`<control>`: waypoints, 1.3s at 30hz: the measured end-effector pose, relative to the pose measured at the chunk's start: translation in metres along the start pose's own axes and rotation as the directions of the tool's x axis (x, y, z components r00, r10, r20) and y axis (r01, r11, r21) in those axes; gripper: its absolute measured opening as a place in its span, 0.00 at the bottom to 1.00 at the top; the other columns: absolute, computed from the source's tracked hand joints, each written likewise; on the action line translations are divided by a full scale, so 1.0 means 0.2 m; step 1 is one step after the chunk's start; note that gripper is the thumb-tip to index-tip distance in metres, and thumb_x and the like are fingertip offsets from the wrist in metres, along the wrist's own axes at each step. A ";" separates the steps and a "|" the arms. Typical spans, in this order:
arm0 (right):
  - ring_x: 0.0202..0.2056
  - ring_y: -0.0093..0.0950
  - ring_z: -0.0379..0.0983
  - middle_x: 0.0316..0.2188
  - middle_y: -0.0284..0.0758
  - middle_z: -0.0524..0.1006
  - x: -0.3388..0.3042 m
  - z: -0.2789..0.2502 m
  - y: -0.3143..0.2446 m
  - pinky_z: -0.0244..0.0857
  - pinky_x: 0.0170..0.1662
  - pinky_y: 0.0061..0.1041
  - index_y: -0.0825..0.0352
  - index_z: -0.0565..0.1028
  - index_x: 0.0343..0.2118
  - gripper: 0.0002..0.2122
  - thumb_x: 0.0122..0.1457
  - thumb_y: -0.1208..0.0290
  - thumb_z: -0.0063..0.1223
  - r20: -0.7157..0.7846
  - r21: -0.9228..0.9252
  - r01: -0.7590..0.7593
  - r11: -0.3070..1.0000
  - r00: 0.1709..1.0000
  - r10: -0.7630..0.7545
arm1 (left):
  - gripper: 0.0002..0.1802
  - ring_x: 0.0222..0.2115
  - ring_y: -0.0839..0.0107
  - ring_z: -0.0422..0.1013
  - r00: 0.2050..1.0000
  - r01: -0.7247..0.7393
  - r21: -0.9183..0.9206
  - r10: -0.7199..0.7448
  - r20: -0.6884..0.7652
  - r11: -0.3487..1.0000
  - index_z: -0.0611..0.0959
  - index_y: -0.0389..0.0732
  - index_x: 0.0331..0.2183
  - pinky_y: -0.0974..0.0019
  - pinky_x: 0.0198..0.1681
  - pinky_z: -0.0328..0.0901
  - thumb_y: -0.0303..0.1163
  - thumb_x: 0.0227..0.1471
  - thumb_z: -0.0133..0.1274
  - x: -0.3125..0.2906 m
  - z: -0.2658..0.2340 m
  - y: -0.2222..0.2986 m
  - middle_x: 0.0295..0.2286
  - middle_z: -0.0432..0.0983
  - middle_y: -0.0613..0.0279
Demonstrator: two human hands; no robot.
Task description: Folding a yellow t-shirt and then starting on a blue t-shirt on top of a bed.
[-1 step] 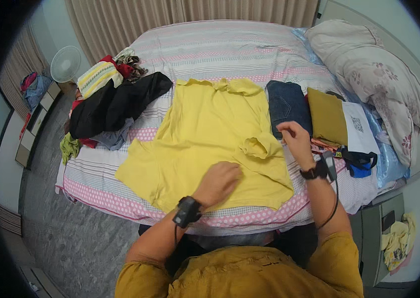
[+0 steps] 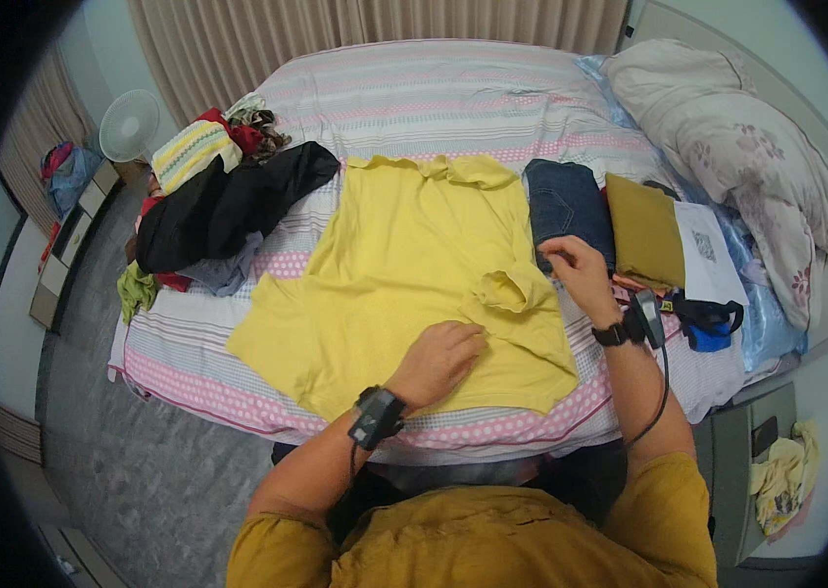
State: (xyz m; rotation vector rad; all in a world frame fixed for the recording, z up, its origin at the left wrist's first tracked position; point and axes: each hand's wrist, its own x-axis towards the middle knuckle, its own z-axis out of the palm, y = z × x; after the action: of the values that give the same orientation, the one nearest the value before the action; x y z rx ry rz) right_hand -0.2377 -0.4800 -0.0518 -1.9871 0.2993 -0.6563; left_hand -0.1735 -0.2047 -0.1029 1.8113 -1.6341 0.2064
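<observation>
Bed (image 2: 424, 88) w/ striped, pink-dotted sheet fills most of the rm, curtains (image 2: 238, 39) behind. Yellow shirt (image 2: 414, 245) lies spread flat mid-bed, near the person's edge; long axis runs approx. straight away from the person. One sleeve sticks out to near L; the other is bunched on the R side, opening turned up-ish. Far edge is rumpled; can't tell which end is the collar.

L hand (image 2: 441, 358) is palm-down on the shirt's near part, fingers loosely bent, pointing R & slightly away; can't tell if it has any cloth pinched. Forearm slants in from lower L. R hand (image 2: 581, 274) is by the shirt's R edge, next to the jeans, fingers curled twd thumb, pointing far-L; nothing visible in it, but can't tell for sure. Both wrists have black straps.

R of shirt: folded jeans (image 2: 568, 201), then mustard garment (image 2: 642, 230), white garment (image 2: 713, 255) w/ square print, quilt (image 2: 728, 137) beyond. L: messy clothes pile incl. black garment (image 2: 189, 220); fan (image 2: 128, 125) behind.
</observation>
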 end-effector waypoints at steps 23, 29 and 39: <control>0.24 0.23 0.72 0.21 0.35 0.74 0.35 0.14 0.15 0.65 0.28 0.25 0.69 0.74 0.34 0.08 0.51 0.72 0.55 0.347 -0.215 0.028 0.976 0.937 0.049 | 0.23 0.26 0.68 0.69 0.732 0.674 -0.321 -0.658 0.175 0.665 0.78 0.32 0.34 0.65 0.28 0.64 0.43 0.45 0.62 0.11 0.14 -0.24 0.26 0.70 0.56; 0.17 0.21 0.71 0.20 0.32 0.72 0.32 0.22 0.20 0.64 0.20 0.23 0.68 0.73 0.37 0.10 0.52 0.73 0.55 0.480 0.101 -0.180 0.978 0.870 0.111 | 0.19 0.24 0.60 0.70 0.764 0.619 -0.253 -0.645 -0.025 0.743 0.77 0.30 0.31 0.63 0.29 0.65 0.37 0.47 0.60 0.00 -0.06 0.00 0.29 0.70 0.50; 0.38 0.40 0.74 0.36 0.39 0.75 0.14 0.39 0.13 0.67 0.42 0.32 0.64 0.75 0.39 0.08 0.57 0.74 0.50 0.248 -0.316 0.234 0.919 0.956 -0.158 | 0.17 0.26 0.55 0.70 0.722 0.662 -0.169 -0.682 -0.117 0.730 0.77 0.31 0.23 0.56 0.31 0.64 0.37 0.45 0.61 -0.06 -0.07 0.02 0.27 0.72 0.51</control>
State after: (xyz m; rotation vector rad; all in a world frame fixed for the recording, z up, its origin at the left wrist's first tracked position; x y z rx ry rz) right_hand -0.1692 -0.4482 -0.0952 -2.4260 0.0812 -0.5299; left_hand -0.1748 -0.1871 -0.0980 2.1031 -0.7576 -0.0658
